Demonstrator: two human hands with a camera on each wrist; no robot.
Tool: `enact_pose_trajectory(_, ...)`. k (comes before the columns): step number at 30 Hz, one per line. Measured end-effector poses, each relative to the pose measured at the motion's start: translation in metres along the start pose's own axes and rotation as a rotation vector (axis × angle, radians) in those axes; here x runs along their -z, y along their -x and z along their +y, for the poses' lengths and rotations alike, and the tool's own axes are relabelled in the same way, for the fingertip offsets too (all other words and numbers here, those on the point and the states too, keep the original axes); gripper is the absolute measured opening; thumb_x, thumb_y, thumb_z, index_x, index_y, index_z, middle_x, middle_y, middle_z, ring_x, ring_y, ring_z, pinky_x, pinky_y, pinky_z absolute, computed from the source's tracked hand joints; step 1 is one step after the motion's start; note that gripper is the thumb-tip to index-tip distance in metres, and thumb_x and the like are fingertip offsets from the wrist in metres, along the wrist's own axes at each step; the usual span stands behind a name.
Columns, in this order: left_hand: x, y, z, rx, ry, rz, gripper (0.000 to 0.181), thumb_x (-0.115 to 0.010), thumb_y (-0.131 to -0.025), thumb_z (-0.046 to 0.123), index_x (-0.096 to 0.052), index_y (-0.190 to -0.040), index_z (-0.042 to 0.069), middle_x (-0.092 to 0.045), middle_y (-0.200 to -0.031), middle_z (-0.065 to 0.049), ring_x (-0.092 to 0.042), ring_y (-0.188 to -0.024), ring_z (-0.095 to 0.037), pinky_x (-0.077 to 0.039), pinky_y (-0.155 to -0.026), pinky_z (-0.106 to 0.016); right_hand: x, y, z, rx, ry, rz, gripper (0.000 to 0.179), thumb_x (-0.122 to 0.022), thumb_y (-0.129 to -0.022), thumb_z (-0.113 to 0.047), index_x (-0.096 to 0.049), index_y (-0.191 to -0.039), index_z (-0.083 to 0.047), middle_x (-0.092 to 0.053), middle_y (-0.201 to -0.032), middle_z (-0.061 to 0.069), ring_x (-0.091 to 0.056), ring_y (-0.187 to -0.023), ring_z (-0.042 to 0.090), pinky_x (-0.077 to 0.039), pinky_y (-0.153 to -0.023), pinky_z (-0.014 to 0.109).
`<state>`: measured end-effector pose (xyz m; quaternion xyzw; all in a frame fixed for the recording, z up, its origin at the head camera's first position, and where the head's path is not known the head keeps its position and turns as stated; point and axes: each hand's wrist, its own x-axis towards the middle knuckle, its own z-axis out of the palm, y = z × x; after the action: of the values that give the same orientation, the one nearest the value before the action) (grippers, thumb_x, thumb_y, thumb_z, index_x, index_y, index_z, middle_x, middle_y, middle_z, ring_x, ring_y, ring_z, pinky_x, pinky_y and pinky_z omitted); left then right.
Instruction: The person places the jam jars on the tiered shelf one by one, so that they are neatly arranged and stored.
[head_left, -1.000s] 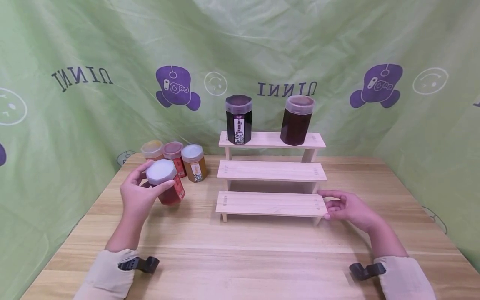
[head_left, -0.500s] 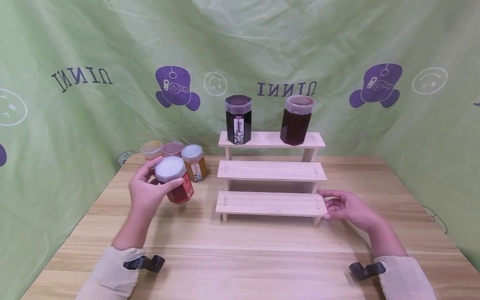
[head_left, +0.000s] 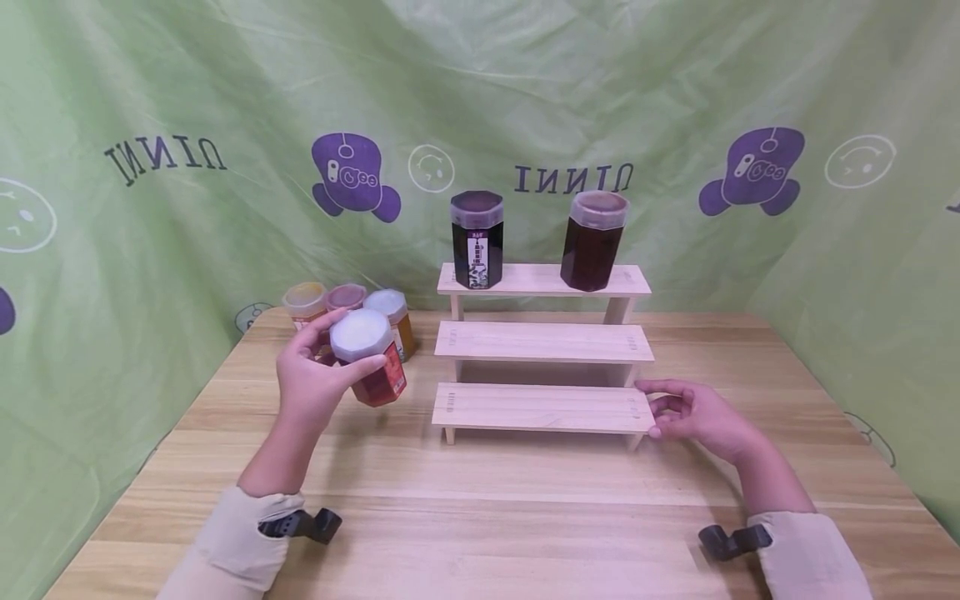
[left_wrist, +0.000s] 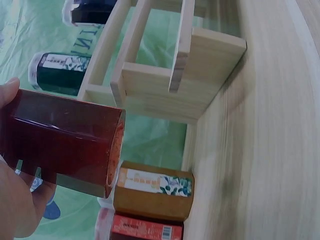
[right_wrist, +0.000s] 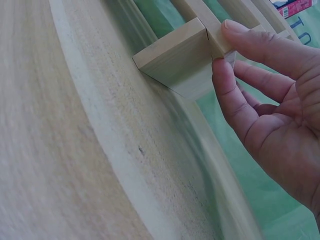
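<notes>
My left hand point(head_left: 309, 385) grips a dark red jar point(head_left: 382, 382) with a white lid and holds it tilted above the table, left of the wooden three-step rack point(head_left: 543, 408). Seen from the left wrist, the red jar point(left_wrist: 60, 140) lies across the view, its base toward the rack. With thumb and fingers, my right hand point(head_left: 701, 419) pinches the right end of the lowest step. In the right wrist view the thumb of the right hand point(right_wrist: 280, 100) lies on the board and a fingertip touches its edge. On the top step stand a labelled dark jar point(head_left: 477, 250) and a dark brown jar point(head_left: 592, 254).
Behind the left hand, at the table's back left, stand a yellow-lidded jar point(head_left: 303, 298), a red jar point(head_left: 347, 297) and an amber jar point(head_left: 392, 307), partly covered by the held one. A green printed curtain point(head_left: 480, 100) hangs behind the wooden table point(head_left: 480, 508).
My left hand has carried the red jar to the right, toward the rack, and it now covers part of the amber jar. The right hand and the rack have stayed in place.
</notes>
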<state>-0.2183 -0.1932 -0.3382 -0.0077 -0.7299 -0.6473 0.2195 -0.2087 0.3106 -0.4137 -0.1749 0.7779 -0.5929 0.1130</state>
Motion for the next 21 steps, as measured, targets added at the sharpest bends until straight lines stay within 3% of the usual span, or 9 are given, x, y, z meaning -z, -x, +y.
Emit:
enact_pose_trajectory(14,-0.019,0.003,0.013,-0.019,-0.016,-0.068,0.075,-0.093,-0.062,0.006,-0.061,-0.130,0.008,-0.061,-0.119,-0.008,-0.062,-0.098,-0.021,-0.053,-0.085,-0.025,0.000,-0.001,0.001,0.001,0.007,0.007,0.070,-0.074,-0.077,0.009,-0.038,-0.137,0.018,-0.063,-0.109,0.016,-0.063,-0.095,0.017,-0.056,-0.076,0.027)
enact_pose_trajectory(21,-0.031,0.003,0.017,-0.037,0.044,-0.108,0.077,-0.091,-0.060,-0.003,-0.060,-0.130,0.006,-0.062,-0.120,-0.008,-0.061,-0.103,-0.021,-0.053,-0.088,-0.029,0.000,-0.001,0.000,-0.004,-0.002,0.004,0.070,-0.073,-0.076,0.009,-0.038,-0.136,0.018,-0.063,-0.108,0.016,-0.064,-0.094,0.017,-0.057,-0.076,0.027)
